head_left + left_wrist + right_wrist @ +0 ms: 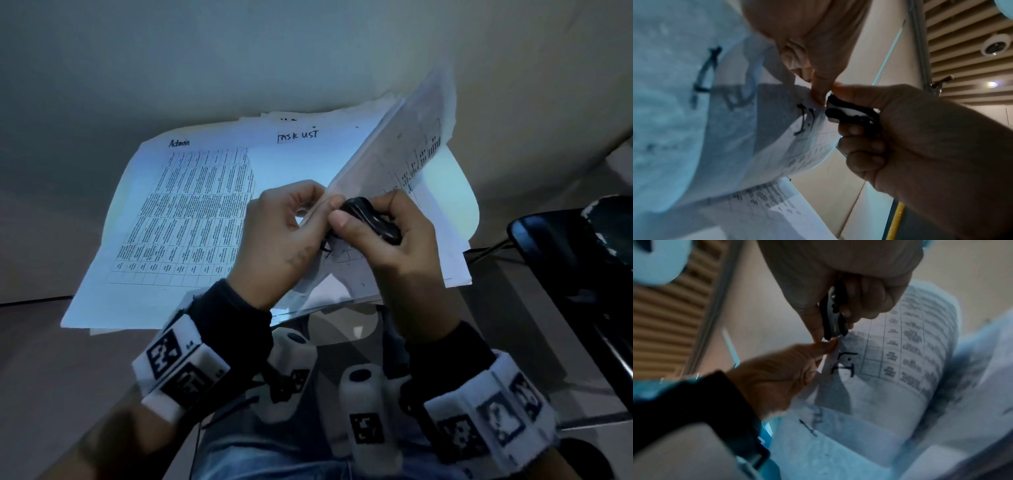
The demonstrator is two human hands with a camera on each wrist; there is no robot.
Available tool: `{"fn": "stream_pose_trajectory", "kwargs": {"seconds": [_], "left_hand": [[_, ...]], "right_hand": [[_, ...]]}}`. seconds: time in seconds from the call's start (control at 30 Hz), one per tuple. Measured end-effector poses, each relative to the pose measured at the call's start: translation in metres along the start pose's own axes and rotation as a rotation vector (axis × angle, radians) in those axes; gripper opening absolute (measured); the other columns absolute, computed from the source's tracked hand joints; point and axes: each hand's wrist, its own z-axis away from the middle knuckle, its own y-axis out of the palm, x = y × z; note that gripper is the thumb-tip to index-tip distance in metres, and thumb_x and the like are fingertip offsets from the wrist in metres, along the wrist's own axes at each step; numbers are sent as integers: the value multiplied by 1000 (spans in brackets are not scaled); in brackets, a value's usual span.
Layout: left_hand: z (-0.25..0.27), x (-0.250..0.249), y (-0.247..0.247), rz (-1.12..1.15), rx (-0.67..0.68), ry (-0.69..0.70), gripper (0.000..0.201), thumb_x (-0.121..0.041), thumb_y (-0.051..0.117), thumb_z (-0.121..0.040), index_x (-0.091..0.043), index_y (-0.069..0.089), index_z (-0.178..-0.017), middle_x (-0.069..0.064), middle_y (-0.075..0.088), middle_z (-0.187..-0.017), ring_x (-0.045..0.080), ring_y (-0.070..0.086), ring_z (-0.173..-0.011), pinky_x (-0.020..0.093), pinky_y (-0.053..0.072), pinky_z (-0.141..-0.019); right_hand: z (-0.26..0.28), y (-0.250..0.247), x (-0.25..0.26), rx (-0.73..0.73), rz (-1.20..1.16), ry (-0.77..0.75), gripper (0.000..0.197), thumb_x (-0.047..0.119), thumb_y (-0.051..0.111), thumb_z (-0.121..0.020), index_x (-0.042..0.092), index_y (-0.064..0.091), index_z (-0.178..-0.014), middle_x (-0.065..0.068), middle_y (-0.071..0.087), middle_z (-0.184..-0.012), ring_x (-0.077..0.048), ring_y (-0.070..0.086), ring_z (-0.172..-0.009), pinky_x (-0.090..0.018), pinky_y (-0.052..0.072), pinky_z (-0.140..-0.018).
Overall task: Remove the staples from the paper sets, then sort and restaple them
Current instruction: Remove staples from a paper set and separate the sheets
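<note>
Head view shows the paper set lifted off the table, its stapled corner low between the hands and its long axis running up and away to the right. The left hand pinches that corner; the right hand grips a black staple remover, nose at the corner. The staple itself I can't make out. Best to keep the corner taut and pry gently, lest the paper tear. Loose sheets lie beneath.

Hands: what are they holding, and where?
Right hand grips the black staple remover round its body; left hand pinches the lifted paper set at its corner.
</note>
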Motion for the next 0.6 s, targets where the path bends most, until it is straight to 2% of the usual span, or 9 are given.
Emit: {"fn": "stream_pose_trajectory", "kwargs": {"seconds": [0.07,0.13,0.2,0.3,0.33,0.4,0.47,0.53,0.6], "left_hand": [[2,0,3,25,-1,-41,21,-33,57,-82,-21,62,-65,-6,62,-62,4,56,-63,25,46,-63],[5,2,5,57,15,-73,23,-34,57,-81,-17,63,-67,-1,63,-63,10,58,-64,34,49,-64],[7,2,7,62,15,-78,24,-34,57,-82,-17,63,-67,-1,63,-62,9,57,-62,36,49,-63],[8,3,10,34,-18,-85,24,-34,56,-82,-20,61,-63,-7,59,-57,6,52,-57,30,44,-57],[5,4,7,34,-51,-101,24,-34,56,-82,-19,59,-63,-6,58,-58,9,52,-57,34,45,-57],[0,6,-2,45,-97,-114,26,-35,55,-83,-15,59,-67,3,60,-62,15,54,-59,40,48,-62],[-2,3,-9,45,-68,-85,31,-35,56,-84,-7,62,-73,13,64,-68,18,58,-62,38,50,-64],[-1,-2,-10,61,-38,-55,32,-35,57,-85,-5,63,-77,17,67,-74,26,62,-66,39,52,-66],[-3,-4,-9,70,-39,-50,31,-35,59,-84,-5,63,-77,18,67,-76,28,63,-67,41,53,-66]], "right_hand": [[5,2,-3,-53,182,-95,27,30,70,-75,9,56,-85,3,64,-74,-12,64,-73,-31,53,-66],[9,2,-5,-91,258,-108,28,32,69,-74,10,55,-86,4,65,-76,-12,64,-75,-37,53,-69],[10,3,-5,-117,196,-71,29,32,70,-72,9,57,-85,3,65,-75,-12,64,-74,-34,53,-69],[11,3,-5,-108,-8,38,28,29,71,-71,6,60,-83,-2,65,-73,-15,63,-71,-28,49,-65],[13,3,-5,-90,-58,72,26,28,72,-71,7,61,-81,-1,64,-71,-15,61,-68,-26,47,-64],[18,2,-4,-64,-79,75,23,25,76,-72,10,59,-77,4,61,-66,-10,57,-64,-20,44,-60],[17,-3,-6,-94,-56,55,24,21,76,-75,6,58,-77,4,59,-65,-7,54,-60,-15,42,-56],[11,-7,-8,-106,-61,64,24,20,75,-77,3,58,-79,4,56,-63,-4,50,-55,-13,39,-53],[5,-9,-9,-74,-60,51,26,25,74,-76,5,57,-79,11,52,-58,-1,45,-51,-12,36,-51]]}}
